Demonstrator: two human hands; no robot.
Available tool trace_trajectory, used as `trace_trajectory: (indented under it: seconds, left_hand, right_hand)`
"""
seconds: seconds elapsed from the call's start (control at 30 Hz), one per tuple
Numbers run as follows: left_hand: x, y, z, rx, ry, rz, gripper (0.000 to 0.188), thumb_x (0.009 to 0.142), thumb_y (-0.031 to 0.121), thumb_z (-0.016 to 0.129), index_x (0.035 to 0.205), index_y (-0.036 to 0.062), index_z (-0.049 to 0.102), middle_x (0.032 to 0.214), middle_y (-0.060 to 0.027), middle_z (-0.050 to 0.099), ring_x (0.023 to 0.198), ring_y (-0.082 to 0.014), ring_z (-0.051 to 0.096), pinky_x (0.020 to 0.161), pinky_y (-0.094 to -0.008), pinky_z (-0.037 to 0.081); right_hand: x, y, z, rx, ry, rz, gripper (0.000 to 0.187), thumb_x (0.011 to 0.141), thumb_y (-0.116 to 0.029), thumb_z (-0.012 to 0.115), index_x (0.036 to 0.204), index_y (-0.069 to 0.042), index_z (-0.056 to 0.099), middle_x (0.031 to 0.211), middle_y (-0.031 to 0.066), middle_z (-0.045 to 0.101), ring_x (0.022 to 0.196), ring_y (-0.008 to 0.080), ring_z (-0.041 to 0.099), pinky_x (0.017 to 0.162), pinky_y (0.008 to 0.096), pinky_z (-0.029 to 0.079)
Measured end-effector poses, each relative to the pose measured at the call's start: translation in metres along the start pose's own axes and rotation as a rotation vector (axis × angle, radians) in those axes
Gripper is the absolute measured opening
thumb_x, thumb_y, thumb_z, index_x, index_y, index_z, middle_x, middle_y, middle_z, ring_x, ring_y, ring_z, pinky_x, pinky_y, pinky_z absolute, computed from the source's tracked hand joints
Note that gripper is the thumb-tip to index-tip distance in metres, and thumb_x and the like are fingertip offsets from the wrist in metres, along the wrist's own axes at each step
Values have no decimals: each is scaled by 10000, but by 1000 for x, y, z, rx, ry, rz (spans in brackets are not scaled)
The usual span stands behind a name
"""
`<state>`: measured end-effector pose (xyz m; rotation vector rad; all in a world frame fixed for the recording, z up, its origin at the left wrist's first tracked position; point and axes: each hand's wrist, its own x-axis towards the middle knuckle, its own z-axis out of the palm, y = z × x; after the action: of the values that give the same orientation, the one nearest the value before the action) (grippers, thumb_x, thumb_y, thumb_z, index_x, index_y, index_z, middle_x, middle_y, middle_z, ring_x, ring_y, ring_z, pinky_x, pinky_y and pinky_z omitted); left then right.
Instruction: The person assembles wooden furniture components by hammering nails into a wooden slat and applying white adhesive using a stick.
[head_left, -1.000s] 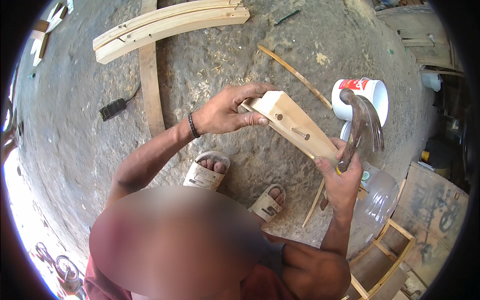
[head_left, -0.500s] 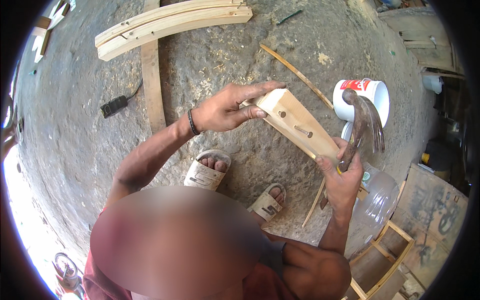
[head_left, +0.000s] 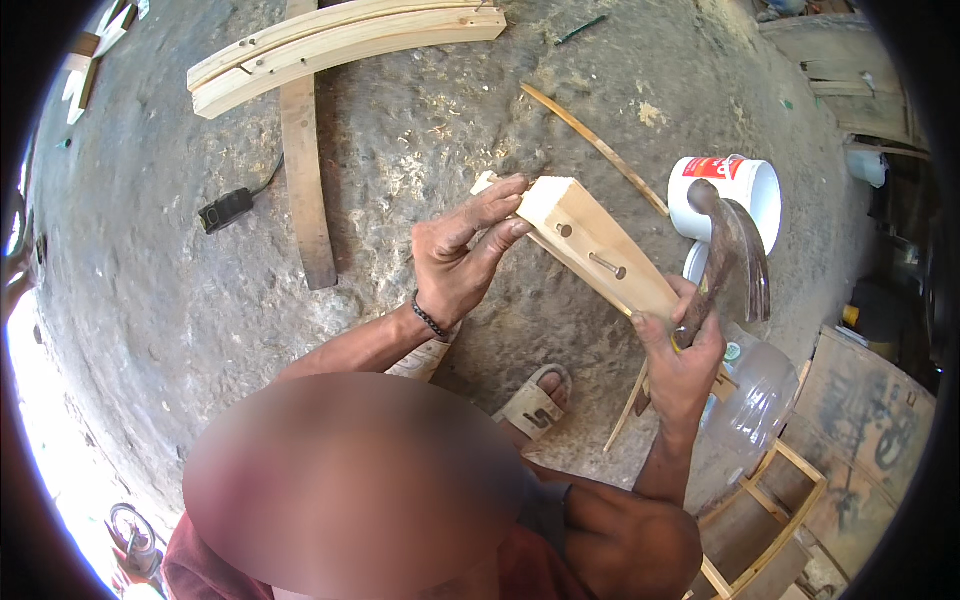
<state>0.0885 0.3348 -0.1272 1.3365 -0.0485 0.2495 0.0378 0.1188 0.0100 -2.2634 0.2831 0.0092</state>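
A pale wooden block [head_left: 605, 245] slants in front of me, with two nails standing partly out of its upper face. My left hand [head_left: 462, 250] pinches the block's far-left edge between thumb and fingers; a bit of pale wood shows just beyond the fingertips. At the block's near-right end, my right hand [head_left: 685, 365] is closed round both the wood and a claw hammer [head_left: 715, 260]. The hammer's head points up and away, its claw hanging to the right. Most of its handle is hidden by the hand.
Two nailed, curved wooden beams [head_left: 350, 50] lie across a flat plank [head_left: 308, 180] at the far left. A white bucket [head_left: 755, 205] lies on its side to the right, with a clear plastic bottle [head_left: 755, 400] nearer. A thin wood strip [head_left: 590, 145] and a black device [head_left: 227, 211] rest on the rough floor.
My left hand has drawn back and down along the block's left end, its fingers now bent where the index finger lay stretched over the top. My right hand, hammer and block have barely moved.
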Motion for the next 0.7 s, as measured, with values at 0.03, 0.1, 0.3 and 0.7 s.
trace_trajectory:
  seconds: [0.03, 0.1, 0.3, 0.7]
  left_hand:
    - [0, 0, 0, 22, 5, 16, 252, 853, 24, 784, 1102, 15, 749, 1208, -177, 716, 1178, -272, 674, 1002, -372, 556]
    - [-1, -1, 0, 66, 14, 48, 260, 852, 20, 783, 1110, 17, 750, 1212, -172, 714, 1171, -272, 678, 1000, -368, 559]
    - [-3, -3, -1, 78, 26, 84, 286, 853, 19, 781, 1137, 34, 748, 1208, -159, 718, 1169, -270, 678, 1001, -374, 562]
    - [17, -1, -23, 209, -245, 187, 383, 884, 148, 749, 1235, 17, 670, 1225, -173, 708, 1149, -286, 689, 991, -409, 556]
  right_hand:
    - [-1, 0, -1, -20, -1, -6, 355, 804, -55, 834, 987, -28, 530, 1122, 119, 691, 981, 180, 656, 883, 334, 515]
    - [-2, 4, 0, 6, 17, -25, 362, 802, -62, 839, 986, -26, 530, 1122, 123, 689, 978, 184, 655, 877, 339, 518]
    - [-3, 6, 1, -10, 23, -43, 375, 798, -85, 851, 999, -13, 542, 1111, 132, 695, 968, 190, 656, 870, 344, 521]
    - [1, 4, 0, -2, 18, -47, 400, 809, -115, 851, 1086, 17, 596, 1066, 121, 711, 938, 176, 665, 862, 337, 525]
